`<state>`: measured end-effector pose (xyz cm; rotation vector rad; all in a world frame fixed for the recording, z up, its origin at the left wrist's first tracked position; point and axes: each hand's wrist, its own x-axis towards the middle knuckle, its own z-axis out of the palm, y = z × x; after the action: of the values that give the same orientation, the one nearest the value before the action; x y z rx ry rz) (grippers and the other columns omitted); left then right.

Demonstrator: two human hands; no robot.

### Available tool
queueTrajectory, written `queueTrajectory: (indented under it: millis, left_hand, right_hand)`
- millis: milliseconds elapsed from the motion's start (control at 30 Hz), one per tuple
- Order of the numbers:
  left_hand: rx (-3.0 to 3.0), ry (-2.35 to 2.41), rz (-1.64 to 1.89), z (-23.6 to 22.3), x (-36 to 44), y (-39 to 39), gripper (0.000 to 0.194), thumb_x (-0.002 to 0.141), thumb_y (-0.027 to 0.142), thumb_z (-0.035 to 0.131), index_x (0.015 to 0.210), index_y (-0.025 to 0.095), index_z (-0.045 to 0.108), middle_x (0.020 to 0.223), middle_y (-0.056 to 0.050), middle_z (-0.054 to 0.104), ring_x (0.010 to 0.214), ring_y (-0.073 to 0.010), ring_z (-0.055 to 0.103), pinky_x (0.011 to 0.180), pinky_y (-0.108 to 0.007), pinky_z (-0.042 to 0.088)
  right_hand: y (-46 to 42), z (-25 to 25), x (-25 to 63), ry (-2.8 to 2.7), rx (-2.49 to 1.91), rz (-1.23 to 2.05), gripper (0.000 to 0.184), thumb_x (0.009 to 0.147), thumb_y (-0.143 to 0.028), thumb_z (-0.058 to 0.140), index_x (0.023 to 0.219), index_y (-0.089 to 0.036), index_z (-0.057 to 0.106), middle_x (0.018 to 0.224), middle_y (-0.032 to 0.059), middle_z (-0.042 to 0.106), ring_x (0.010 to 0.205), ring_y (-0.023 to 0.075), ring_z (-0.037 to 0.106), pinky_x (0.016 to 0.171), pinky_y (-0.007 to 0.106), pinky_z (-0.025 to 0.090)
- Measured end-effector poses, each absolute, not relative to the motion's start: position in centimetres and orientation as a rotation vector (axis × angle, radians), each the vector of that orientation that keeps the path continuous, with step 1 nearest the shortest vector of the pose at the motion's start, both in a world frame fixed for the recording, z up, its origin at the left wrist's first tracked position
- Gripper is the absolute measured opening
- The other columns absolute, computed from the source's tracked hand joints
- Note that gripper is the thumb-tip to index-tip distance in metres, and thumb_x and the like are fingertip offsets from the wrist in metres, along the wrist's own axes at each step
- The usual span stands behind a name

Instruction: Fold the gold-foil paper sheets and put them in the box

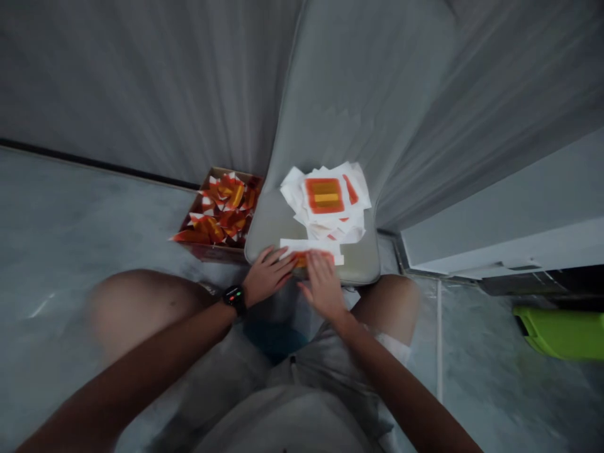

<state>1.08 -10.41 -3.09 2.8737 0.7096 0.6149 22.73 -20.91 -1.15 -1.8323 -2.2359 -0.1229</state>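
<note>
Forearms [165,368], paper [314,245] beneath both hands [324,286]

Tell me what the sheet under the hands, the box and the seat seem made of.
Sheet: probably paper, matte white with orange colouring, thin straight edges. Box: likely cardboard, dull reddish, thin flat walls. Seat: perhaps leatherette or fabric, smooth greyish, seam-like rim; dim light leaves it open.
</note>
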Motion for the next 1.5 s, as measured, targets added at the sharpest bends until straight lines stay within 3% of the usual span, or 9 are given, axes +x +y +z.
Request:
queueTrajectory:
  millis: [267, 400, 567, 667, 733, 933, 1100, 1300, 1500]
  left_hand:
    - [2.840, 0.704, 0.752, -3.1, 1.2, -10.1, 0.039, 0.104, 0.030, 0.051, 0.142, 0.027, 0.061, 0.149, -0.004, 0.060, 0.146, -0.0282, 0.047, 0.126, -0.059, 0.026]
    - [2.676, 0.722, 0.872, -0.5, 1.5, -10.9, 0.030, 0.102, 0.027, 0.054, 0.127, 0.025, 0.070, 0.134, -0.006, 0.071, 0.139, -0.0277, 0.054, 0.122, -0.053, 0.035]
    - [2.120, 1.068, 0.784, 2.3, 2.4, -14.6, 0.030, 0.102, 0.042, 0.052, 0.102, 0.022, 0.075, 0.101, -0.008, 0.077, 0.094, -0.0227, 0.071, 0.086, -0.037, 0.056]
    - [1.519, 1.208, 0.618, 1.2, 3.9, -16.0, 0.045, 0.095, 0.059, 0.056, 0.097, 0.018, 0.073, 0.088, -0.008, 0.076, 0.073, -0.0201, 0.070, 0.057, -0.028, 0.051]
    - [1.233, 1.246, 0.633, 0.2, 5.2, -16.1, 0.051, 0.088, 0.065, 0.063, 0.097, 0.016, 0.072, 0.089, -0.010, 0.077, 0.071, -0.0189, 0.070, 0.051, -0.024, 0.046]
    - [0.915, 1.304, 0.824, -0.1, 8.2, -14.4, 0.051, 0.072, 0.061, 0.080, 0.089, 0.013, 0.072, 0.088, -0.011, 0.077, 0.070, -0.0144, 0.068, 0.046, -0.017, 0.035]
    - [0.903, 1.275, 0.785, 1.0, 9.6, -12.9, 0.039, 0.070, 0.050, 0.082, 0.081, 0.014, 0.072, 0.080, -0.007, 0.074, 0.061, -0.0114, 0.062, 0.043, -0.018, 0.026]
    - [1.095, 1.229, 0.795, 1.6, 8.7, -12.7, 0.035, 0.074, 0.048, 0.079, 0.083, 0.015, 0.075, 0.066, 0.000, 0.066, 0.058, -0.0101, 0.053, 0.048, -0.020, 0.030]
    - [1.186, 1.136, 0.717, 1.4, 6.7, -11.5, 0.042, 0.077, 0.058, 0.076, 0.084, 0.016, 0.075, 0.065, 0.000, 0.063, 0.057, -0.0110, 0.052, 0.050, -0.022, 0.036]
  right_hand:
    - [-22.0, -3.1, 25.1, -2.051, -2.074, -0.170, 0.063, 0.109, -0.043, 0.032, 0.159, -0.006, 0.034, 0.161, 0.0205, 0.042, 0.152, 0.0306, 0.035, 0.123, 0.051, 0.030]
    - [-21.4, -2.1, 25.4, -2.046, -2.046, -0.194, 0.054, 0.107, -0.042, 0.041, 0.146, -0.007, 0.054, 0.147, 0.0216, 0.058, 0.138, 0.0323, 0.049, 0.115, 0.048, 0.036]
    - [-21.0, -0.9, 23.9, -1.874, -2.166, -0.250, 0.040, 0.106, -0.036, 0.046, 0.134, -0.013, 0.064, 0.128, 0.0187, 0.066, 0.111, 0.0305, 0.056, 0.094, 0.043, 0.041]
    - [-21.1, -0.7, 22.6, -1.778, -2.210, -0.259, 0.038, 0.105, -0.036, 0.048, 0.132, -0.013, 0.064, 0.124, 0.0183, 0.066, 0.106, 0.0305, 0.055, 0.091, 0.043, 0.039]
    - [-21.1, -0.5, 22.2, -1.751, -2.202, -0.231, 0.036, 0.104, -0.036, 0.051, 0.128, -0.013, 0.065, 0.122, 0.0174, 0.067, 0.107, 0.0310, 0.054, 0.094, 0.044, 0.037]
    - [-20.4, -0.3, 24.0, -1.827, -2.061, -0.139, 0.027, 0.104, -0.032, 0.052, 0.114, -0.016, 0.071, 0.115, 0.0148, 0.068, 0.101, 0.0286, 0.056, 0.093, 0.042, 0.039]
    - [-18.5, -0.2, 26.6, -1.959, -1.865, 0.044, 0.031, 0.105, -0.030, 0.047, 0.101, -0.018, 0.075, 0.102, 0.0119, 0.070, 0.096, 0.0256, 0.061, 0.088, 0.038, 0.045]
    - [-14.8, 0.3, 27.3, -1.897, -1.750, 0.069, 0.041, 0.098, -0.035, 0.062, 0.130, -0.010, 0.066, 0.129, 0.0201, 0.064, 0.120, 0.0318, 0.056, 0.105, 0.044, 0.046]
    - [-14.3, 0.4, 25.6, -1.781, -1.777, 0.088, 0.038, 0.098, -0.039, 0.061, 0.129, -0.017, 0.068, 0.119, 0.0150, 0.070, 0.114, 0.0299, 0.060, 0.106, 0.046, 0.047]
